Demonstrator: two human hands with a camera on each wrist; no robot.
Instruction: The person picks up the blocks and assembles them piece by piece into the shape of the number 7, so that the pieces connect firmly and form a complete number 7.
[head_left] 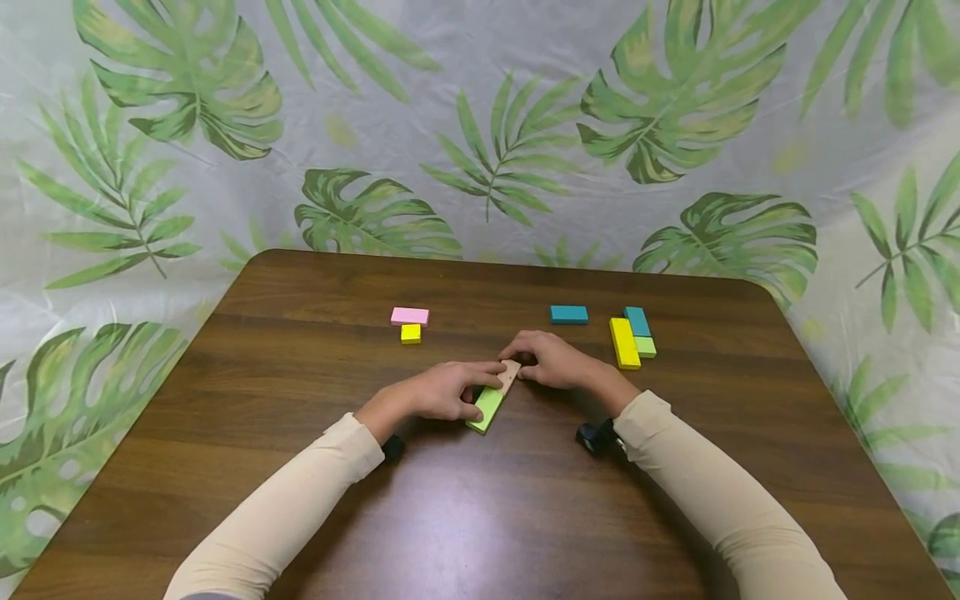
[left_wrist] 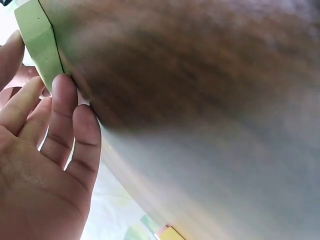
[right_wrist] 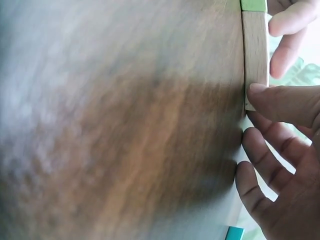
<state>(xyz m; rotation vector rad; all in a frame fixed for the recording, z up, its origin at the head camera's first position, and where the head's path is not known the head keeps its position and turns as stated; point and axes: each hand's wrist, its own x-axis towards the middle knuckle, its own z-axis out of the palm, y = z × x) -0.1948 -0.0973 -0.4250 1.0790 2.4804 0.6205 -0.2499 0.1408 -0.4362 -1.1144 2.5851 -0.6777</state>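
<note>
A light green block and a plain wooden block lie end to end in a slanting line on the table. The left hand holds the green block between thumb and fingers, with other fingertips over the wooden one. At the far end of the wooden block, the right hand pinches it with thumb and forefinger. In the right wrist view that hand's remaining fingers rest near the table surface, and the two blocks touch.
A pink block and a small yellow one lie at the back left. Toward the right are a blue block and a cluster of a yellow block, another blue block and a small green one.
</note>
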